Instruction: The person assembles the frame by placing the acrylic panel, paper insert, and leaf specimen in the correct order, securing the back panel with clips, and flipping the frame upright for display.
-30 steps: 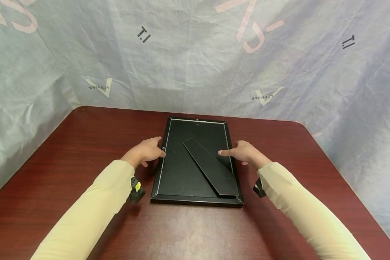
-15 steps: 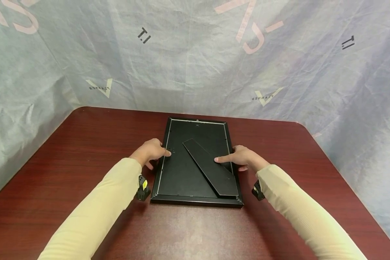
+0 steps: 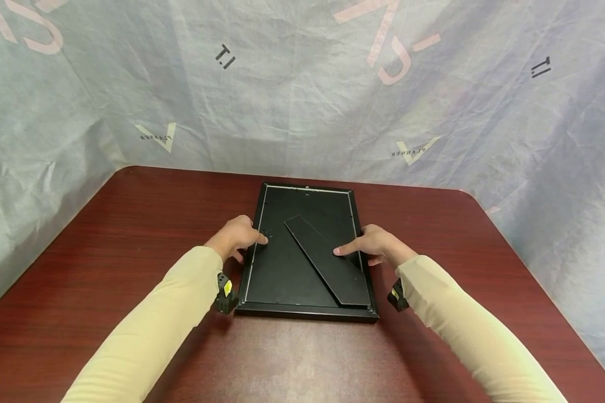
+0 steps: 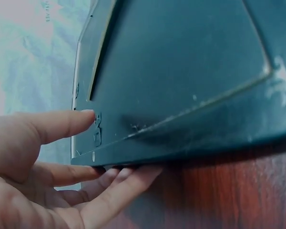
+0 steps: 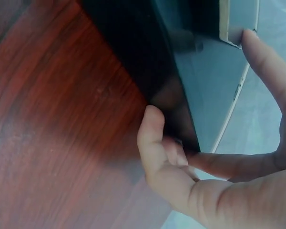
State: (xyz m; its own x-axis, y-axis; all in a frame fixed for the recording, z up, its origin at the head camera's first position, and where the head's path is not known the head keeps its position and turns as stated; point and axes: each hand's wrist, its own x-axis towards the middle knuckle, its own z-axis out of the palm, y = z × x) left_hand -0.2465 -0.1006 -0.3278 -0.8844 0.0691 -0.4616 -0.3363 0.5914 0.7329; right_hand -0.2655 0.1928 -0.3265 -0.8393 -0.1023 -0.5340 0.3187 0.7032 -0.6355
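Note:
A black picture frame [image 3: 277, 274] lies back side up on the table, its black easel stand [image 3: 327, 266] set slantwise across the backing. My left hand [image 3: 236, 234] grips the frame's left edge. In the left wrist view its thumb [image 4: 62, 125] lies over the backing and the other fingers reach the outer edge and underside. On the opposite edge my right hand [image 3: 378, 243] holds the frame. Its thumb [image 5: 266, 64] touches the stand's edge in the right wrist view, while the curled fingers [image 5: 155, 138] press against the frame's side.
The dark red wooden table [image 3: 302, 358] has rounded far corners. A pale printed cloth [image 3: 292, 101] hangs behind it and along both sides. Each wrist carries a small black camera [image 3: 225, 294] below its cream sleeve [image 3: 151, 324].
Both hands have closed in on the frame's sides. The left thumb has moved right onto the backing, and the right thumb left and down onto the stand. The frame lies in the same place.

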